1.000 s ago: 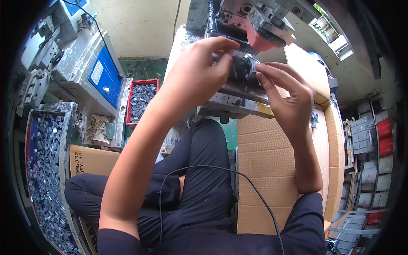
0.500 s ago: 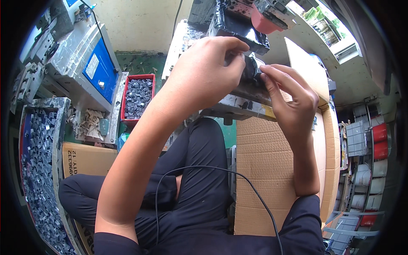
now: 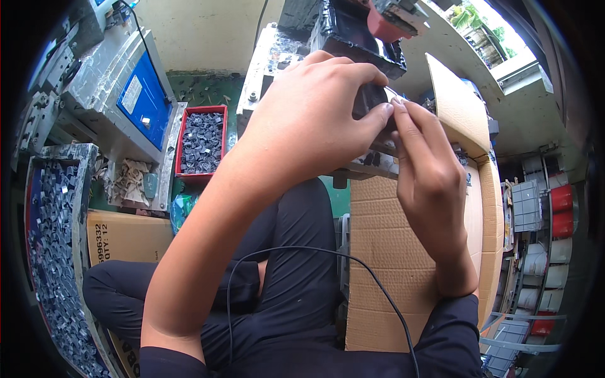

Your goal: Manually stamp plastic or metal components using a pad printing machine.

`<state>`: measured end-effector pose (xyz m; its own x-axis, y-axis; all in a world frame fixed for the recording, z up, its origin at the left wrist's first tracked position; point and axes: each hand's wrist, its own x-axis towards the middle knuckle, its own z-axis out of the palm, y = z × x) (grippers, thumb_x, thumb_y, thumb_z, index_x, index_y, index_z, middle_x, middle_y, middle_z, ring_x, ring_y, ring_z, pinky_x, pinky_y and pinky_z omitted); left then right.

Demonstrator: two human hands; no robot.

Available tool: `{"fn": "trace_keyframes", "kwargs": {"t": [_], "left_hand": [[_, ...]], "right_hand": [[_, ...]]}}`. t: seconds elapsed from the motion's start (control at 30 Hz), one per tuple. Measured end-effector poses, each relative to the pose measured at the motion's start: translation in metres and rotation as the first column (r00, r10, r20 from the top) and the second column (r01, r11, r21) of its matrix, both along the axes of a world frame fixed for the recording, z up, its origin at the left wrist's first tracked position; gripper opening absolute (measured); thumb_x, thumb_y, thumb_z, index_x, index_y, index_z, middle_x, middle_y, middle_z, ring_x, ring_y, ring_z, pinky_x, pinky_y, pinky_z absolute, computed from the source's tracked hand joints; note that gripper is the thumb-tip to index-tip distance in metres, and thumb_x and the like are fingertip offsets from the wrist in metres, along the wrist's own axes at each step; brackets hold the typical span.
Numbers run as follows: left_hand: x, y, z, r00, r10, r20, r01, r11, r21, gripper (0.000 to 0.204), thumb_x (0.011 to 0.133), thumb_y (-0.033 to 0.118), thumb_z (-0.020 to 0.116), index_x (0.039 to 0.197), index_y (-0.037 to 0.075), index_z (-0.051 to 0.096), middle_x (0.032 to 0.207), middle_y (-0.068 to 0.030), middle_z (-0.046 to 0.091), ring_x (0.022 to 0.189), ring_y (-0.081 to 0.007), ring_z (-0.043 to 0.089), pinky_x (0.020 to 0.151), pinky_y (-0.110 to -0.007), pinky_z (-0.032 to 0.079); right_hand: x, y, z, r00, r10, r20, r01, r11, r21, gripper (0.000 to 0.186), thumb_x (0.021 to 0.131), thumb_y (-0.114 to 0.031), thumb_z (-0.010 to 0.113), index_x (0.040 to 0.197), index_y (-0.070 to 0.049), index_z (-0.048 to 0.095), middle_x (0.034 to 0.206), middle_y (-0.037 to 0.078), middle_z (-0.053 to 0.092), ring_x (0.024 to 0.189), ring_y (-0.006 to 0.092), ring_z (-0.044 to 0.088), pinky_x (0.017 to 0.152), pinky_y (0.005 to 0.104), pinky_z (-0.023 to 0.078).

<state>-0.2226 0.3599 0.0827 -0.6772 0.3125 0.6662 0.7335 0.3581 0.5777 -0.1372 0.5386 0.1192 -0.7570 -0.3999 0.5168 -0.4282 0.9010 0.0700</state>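
My left hand (image 3: pixel 321 110) reaches over the front of a machine, its thumb and fingers curled in a pinch. The back of the hand hides much of what lies beneath it. My right hand (image 3: pixel 432 160) comes in from the other side, thumb and fingertips pressed together beside the left thumb. Whatever either hand pinches is too small or hidden to name. Behind my fingers is a black, glossy tray (image 3: pixel 394 65) on the machine, with a pinkish-red pad (image 3: pixel 382 26) hanging above it. A grey metal ledge (image 3: pixel 377 162) runs below my hands.
A red bin (image 3: pixel 179 169) of small dark grey parts stands left of the machine. At far left, a long trough (image 3: pixel 89 189) holds many similar parts. An open cardboard box (image 3: pixel 391 252) is by my right arm. A black cable (image 3: pixel 296 247) loops over my lap.
My left hand has shifted slightly right, its thumb now extended toward my right fingertips. My right hand has dropped a little and turned, its fingers closer to the left thumb.
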Motion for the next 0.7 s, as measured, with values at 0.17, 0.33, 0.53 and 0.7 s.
{"fn": "trace_keyframes", "kwargs": {"t": [0.17, 0.33, 0.53, 0.7], "left_hand": [[0.000, -0.001, 0.002, 0.999, 0.003, 0.032, -0.002, 1.000, -0.017, 0.036, 0.090, 0.028, 0.071, 0.114, 0.002, 0.077, 0.109, -0.0183, 0.076, 0.116, -0.0334, 0.066, 0.105, -0.044, 0.050], [0.000, -0.002, 0.002, 1.000, -0.008, 0.021, 0.008, 1.000, -0.003, 0.036, 0.090, 0.027, 0.071, 0.115, 0.002, 0.077, 0.110, -0.0189, 0.076, 0.114, -0.0347, 0.066, 0.105, -0.043, 0.050], [0.002, -0.005, 0.003, 0.997, -0.032, 0.076, 0.032, 0.999, -0.001, 0.036, 0.090, 0.026, 0.074, 0.119, 0.003, 0.076, 0.114, -0.0194, 0.075, 0.113, -0.0356, 0.067, 0.103, -0.043, 0.051], [0.004, -0.007, 0.006, 0.998, -0.007, 0.070, 0.010, 0.999, -0.040, 0.037, 0.092, 0.023, 0.076, 0.124, 0.004, 0.075, 0.116, -0.0203, 0.074, 0.109, -0.0351, 0.071, 0.098, -0.040, 0.054]], "right_hand": [[0.015, 0.000, -0.002, 0.999, 0.005, 0.042, -0.006, 1.000, 0.011, 0.042, 0.097, -0.001, 0.067, 0.136, 0.011, 0.062, 0.131, 0.028, 0.065, 0.110, 0.0424, 0.070, 0.094, 0.0456, 0.057], [0.020, 0.000, 0.000, 0.994, -0.005, 0.112, 0.008, 1.000, -0.029, 0.044, 0.098, -0.006, 0.069, 0.138, 0.010, 0.061, 0.132, 0.032, 0.065, 0.114, 0.0456, 0.069, 0.097, 0.0473, 0.056], [0.021, -0.002, 0.001, 0.993, -0.017, 0.115, 0.022, 0.999, -0.040, 0.042, 0.100, -0.008, 0.068, 0.137, 0.009, 0.062, 0.131, 0.032, 0.065, 0.115, 0.0450, 0.069, 0.096, 0.0467, 0.056], [0.020, -0.002, 0.000, 0.996, -0.012, 0.091, 0.016, 0.999, -0.051, 0.040, 0.100, -0.008, 0.068, 0.135, 0.009, 0.064, 0.128, 0.031, 0.067, 0.112, 0.0443, 0.070, 0.092, 0.0456, 0.058]]}}
